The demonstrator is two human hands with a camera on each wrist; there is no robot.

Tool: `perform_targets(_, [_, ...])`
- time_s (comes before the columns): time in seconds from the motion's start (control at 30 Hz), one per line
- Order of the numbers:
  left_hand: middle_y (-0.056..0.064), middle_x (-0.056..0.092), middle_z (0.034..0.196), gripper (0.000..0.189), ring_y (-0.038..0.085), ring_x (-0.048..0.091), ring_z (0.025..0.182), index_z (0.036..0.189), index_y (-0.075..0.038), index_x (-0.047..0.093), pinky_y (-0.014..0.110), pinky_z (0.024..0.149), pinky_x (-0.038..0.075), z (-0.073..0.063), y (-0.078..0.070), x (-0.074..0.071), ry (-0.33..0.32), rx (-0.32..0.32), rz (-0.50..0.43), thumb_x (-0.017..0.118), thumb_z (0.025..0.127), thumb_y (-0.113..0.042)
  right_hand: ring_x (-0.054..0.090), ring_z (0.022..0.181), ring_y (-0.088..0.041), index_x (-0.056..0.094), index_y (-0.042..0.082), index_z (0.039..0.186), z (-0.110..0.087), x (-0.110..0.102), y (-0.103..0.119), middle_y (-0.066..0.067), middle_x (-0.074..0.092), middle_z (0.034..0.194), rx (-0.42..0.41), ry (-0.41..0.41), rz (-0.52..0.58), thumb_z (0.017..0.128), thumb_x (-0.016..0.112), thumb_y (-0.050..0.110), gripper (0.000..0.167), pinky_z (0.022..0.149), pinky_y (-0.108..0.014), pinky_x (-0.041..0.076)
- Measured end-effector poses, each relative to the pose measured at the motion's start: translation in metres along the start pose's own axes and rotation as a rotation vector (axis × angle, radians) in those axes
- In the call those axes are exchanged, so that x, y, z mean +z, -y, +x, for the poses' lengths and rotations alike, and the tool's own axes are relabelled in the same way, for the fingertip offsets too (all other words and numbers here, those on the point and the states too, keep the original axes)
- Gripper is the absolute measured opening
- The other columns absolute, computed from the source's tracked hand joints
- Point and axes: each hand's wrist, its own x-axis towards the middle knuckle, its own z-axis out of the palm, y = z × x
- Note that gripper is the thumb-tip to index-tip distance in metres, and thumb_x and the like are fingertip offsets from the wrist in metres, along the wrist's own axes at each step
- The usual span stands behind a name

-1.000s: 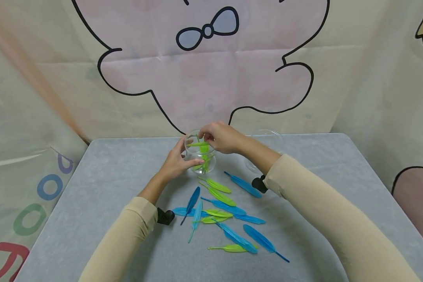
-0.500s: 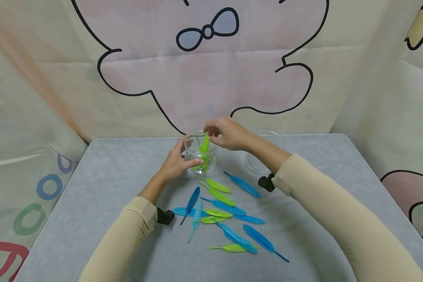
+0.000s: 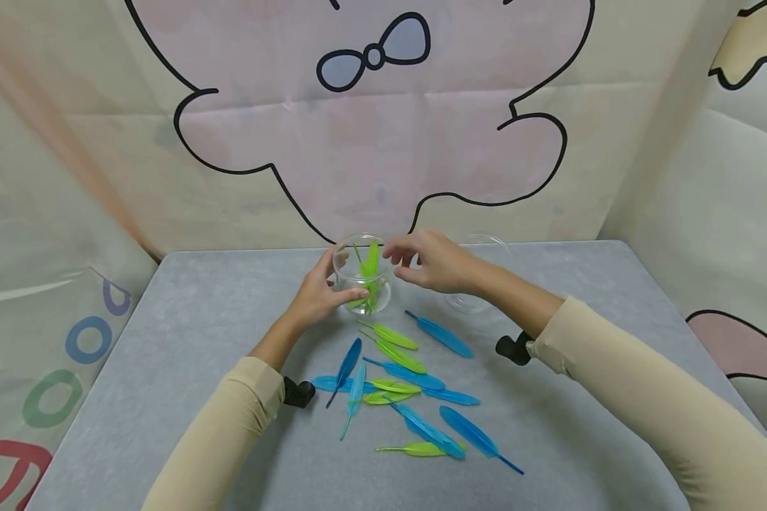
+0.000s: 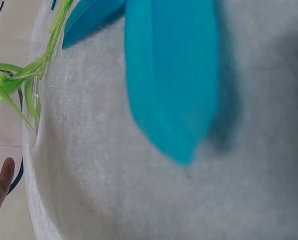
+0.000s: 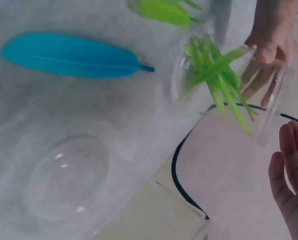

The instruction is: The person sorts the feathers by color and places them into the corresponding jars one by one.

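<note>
My left hand (image 3: 318,292) grips a clear round jar (image 3: 384,292) near the back of the table, with its thumb across the near side. Several green feathers (image 3: 371,268) stand at a slant inside the jar; in the right wrist view these feathers (image 5: 216,75) cross one another. My right hand (image 3: 436,262) is just right of the jar's rim, its fingers loosely bent and nothing between them. Blue feathers (image 3: 444,335) and green feathers (image 3: 399,356) lie scattered on the table in front of the jar. One blue feather (image 4: 171,75) looms large in the left wrist view.
A second clear jar (image 3: 468,304) stands behind my right forearm; its base (image 5: 69,180) shows in the right wrist view. A grey cloth covers the table (image 3: 217,305). Directly behind its back edge hangs a printed curtain (image 3: 358,149).
My right hand let go of a green feather, which now stands in the jar with the others. It then drew back to the right. My left hand stayed on the jar.
</note>
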Motion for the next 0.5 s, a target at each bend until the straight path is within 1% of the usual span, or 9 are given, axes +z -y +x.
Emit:
perform_targets(0.07, [0.014, 0.041, 0.153, 0.098, 0.035, 0.037, 0.142, 0.158, -0.024, 0.025, 0.059, 0.108, 0.036, 0.0, 0.0, 0.0, 0.0, 0.003, -0.001, 0.084, 0.081, -0.034, 0.067, 0.088, -0.017, 0.068, 0.003, 0.117, -0.005, 0.003, -0.002, -0.007, 0.072, 0.099, -0.003, 0.006, 0.022, 0.092, 0.067, 0.004, 0.025, 0.079, -0.041, 0.056])
perform_targets(0.27, [0.015, 0.041, 0.153, 0.097, 0.036, 0.037, 0.142, 0.157, -0.022, 0.026, 0.059, 0.108, 0.036, 0.0, -0.001, -0.001, 0.002, 0.002, -0.007, 0.084, 0.081, -0.034, 0.067, 0.087, -0.015, 0.068, 0.003, 0.117, -0.018, 0.019, -0.013, -0.006, 0.072, 0.099, 0.024, 0.042, 0.066, 0.092, 0.069, 0.005, 0.025, 0.08, -0.041, 0.057])
perform_targets(0.37, [0.015, 0.041, 0.153, 0.098, 0.037, 0.037, 0.142, 0.157, -0.022, 0.025, 0.058, 0.109, 0.036, 0.0, -0.001, -0.002, 0.002, -0.003, -0.004, 0.085, 0.081, -0.034, 0.068, 0.087, -0.015, 0.068, 0.004, 0.117, -0.024, 0.028, -0.018, -0.006, 0.073, 0.1, 0.043, 0.058, 0.082, 0.093, 0.069, 0.007, 0.024, 0.08, -0.038, 0.057])
perform_targets(0.5, [0.015, 0.04, 0.154, 0.099, 0.037, 0.036, 0.142, 0.158, -0.021, 0.024, 0.057, 0.109, 0.036, 0.001, 0.0, -0.002, 0.003, -0.009, -0.001, 0.085, 0.08, -0.035, 0.069, 0.087, -0.015, 0.068, 0.004, 0.118, -0.03, 0.039, -0.022, -0.009, 0.073, 0.101, 0.073, 0.08, 0.118, 0.093, 0.068, 0.007, 0.025, 0.078, -0.033, 0.058])
